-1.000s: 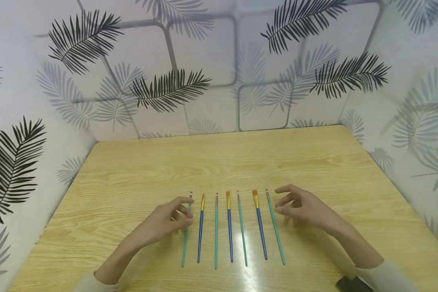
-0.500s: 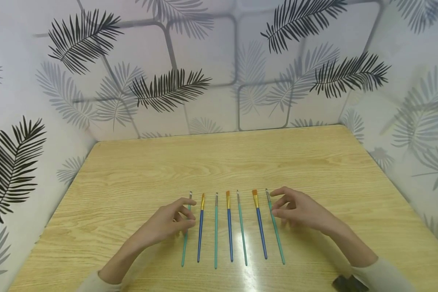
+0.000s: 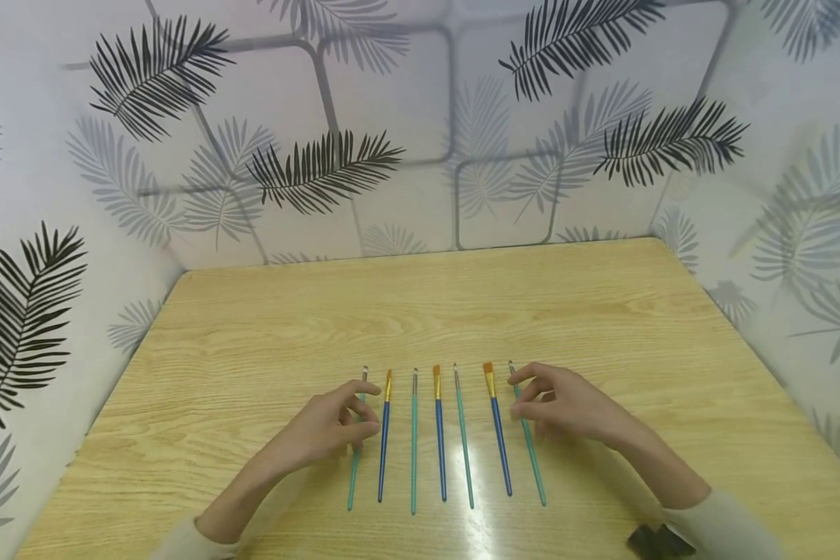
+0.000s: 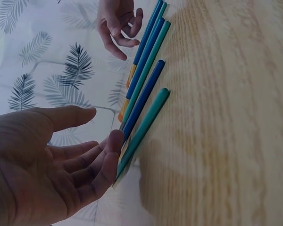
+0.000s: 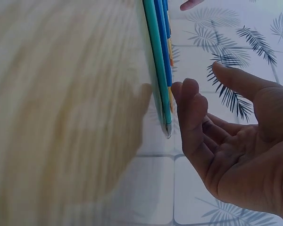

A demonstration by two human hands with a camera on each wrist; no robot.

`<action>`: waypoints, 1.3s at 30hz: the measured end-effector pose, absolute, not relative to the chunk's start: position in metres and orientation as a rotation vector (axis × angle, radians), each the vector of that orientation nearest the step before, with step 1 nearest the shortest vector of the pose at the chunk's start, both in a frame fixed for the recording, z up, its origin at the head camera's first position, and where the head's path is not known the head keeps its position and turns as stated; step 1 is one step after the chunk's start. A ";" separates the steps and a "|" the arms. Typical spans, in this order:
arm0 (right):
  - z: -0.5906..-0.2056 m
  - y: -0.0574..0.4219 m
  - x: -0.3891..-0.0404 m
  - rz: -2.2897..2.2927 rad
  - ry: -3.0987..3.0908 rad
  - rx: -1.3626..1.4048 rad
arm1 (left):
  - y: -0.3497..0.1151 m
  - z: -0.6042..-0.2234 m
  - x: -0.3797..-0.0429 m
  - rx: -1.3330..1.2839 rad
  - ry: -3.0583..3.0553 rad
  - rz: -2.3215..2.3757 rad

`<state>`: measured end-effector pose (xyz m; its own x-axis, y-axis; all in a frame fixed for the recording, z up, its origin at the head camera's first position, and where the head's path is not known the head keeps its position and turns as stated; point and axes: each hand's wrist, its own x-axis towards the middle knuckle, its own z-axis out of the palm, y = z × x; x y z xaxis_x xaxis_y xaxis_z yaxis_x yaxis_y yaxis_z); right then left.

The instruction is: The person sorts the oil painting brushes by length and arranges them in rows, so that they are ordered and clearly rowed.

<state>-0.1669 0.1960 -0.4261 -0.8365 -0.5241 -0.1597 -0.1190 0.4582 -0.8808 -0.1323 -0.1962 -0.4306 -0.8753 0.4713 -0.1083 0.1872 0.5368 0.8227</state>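
Several thin paintbrushes lie side by side on the table, bristles pointing away, teal handles alternating with blue ones. My left hand (image 3: 325,424) hovers over the leftmost teal paintbrush (image 3: 353,478), its fingers loosely bent and holding nothing. Over the rightmost teal paintbrush (image 3: 534,460) is my right hand (image 3: 567,400), fingers loosely curved, with a gap between thumb and forefinger. Next to that brush lies a blue paintbrush (image 3: 500,443) with a wide orange tip. In the left wrist view, the near teal paintbrush (image 4: 146,117) runs behind the left fingertips. The right wrist view shows the right fingers beside a teal paintbrush (image 5: 155,52).
The wood-grain table (image 3: 420,311) meets a leaf-patterned wall covering (image 3: 392,202) at the back and both sides. Between the outer brushes lie more, such as a teal paintbrush (image 3: 414,451) and a blue paintbrush (image 3: 440,451). A dark object (image 3: 659,542) shows by the right sleeve.
My right hand has moved left, from beside the rightmost teal paintbrush to over it. The left hand has shifted slightly right. The paintbrushes lie as before.
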 end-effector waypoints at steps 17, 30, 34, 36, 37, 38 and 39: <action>-0.427 0.183 -0.164 -1.295 2.267 -0.493 | -0.190 -0.431 -0.132 0.507 2.474 1.241; -0.427 0.172 -0.164 -1.237 2.272 -0.467 | -0.181 -0.431 -0.134 0.392 2.529 1.215; -0.429 0.171 -0.164 -1.225 2.281 -0.467 | -0.178 -0.429 -0.133 0.339 2.559 1.195; -0.430 0.170 -0.164 -1.221 2.289 -0.463 | -0.177 -0.428 -0.133 0.314 2.570 1.191; -0.430 0.170 -0.164 -1.220 2.290 -0.462 | -0.176 -0.427 -0.133 0.302 2.579 1.185; -0.431 0.170 -0.165 -1.216 2.295 -0.460 | -0.175 -0.427 -0.133 0.292 2.591 1.173; -0.431 0.170 -0.165 -1.215 2.297 -0.462 | -0.174 -0.426 -0.133 0.284 2.602 1.161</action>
<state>-0.1647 0.1698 -0.4309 -0.8188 -0.5078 -0.2679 -0.0644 0.5449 -0.8361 -0.1326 -0.1737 -0.4265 -0.9422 0.2885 -0.1706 0.0658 0.6583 0.7499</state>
